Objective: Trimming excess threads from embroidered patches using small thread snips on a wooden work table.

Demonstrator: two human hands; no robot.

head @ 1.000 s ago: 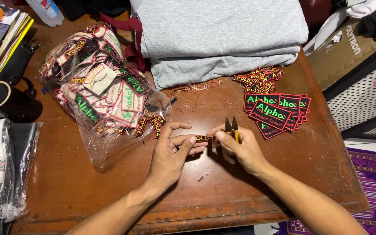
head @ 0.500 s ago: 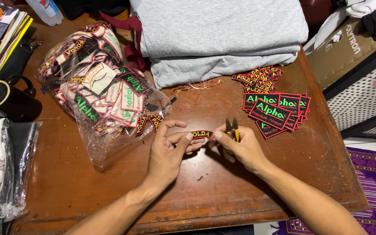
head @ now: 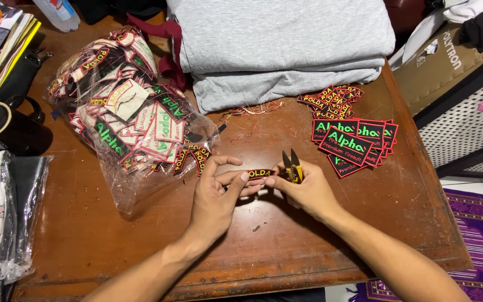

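Embroidered patch (head: 261, 174), small, curved, black with red edge and yellow lettering, sits between both hands just above the desk (head: 141, 235), near its middle. Left hand (head: 214, 197): thumb and forefinger pinching the patch's left end, other fingers loosely curled. Right hand (head: 307, 190): fingertips pressed on the patch's right end, while the same hand grips yellow-handled thread snips (head: 292, 166), blades pointing up and slightly parted. I cannot tell how the snips sit in the palm; the handle is mostly covered by the fingers.

Clear plastic bag of patches (head: 124, 120) lies left of the hands, wrinkled film blurring much of its contents. Stack of rectangular black patches with green lettering (head: 353, 142) lies to the right, well clear of the hands, with a heap of small curved patches (head: 334, 98) just behind it. Loose red thread scraps (head: 252, 112) lie ahead of the hands. Folded grey cloth (head: 280, 45) at the far edge, its top cut off by the frame. Black mug (head: 4, 131) at far left, partly cropped.
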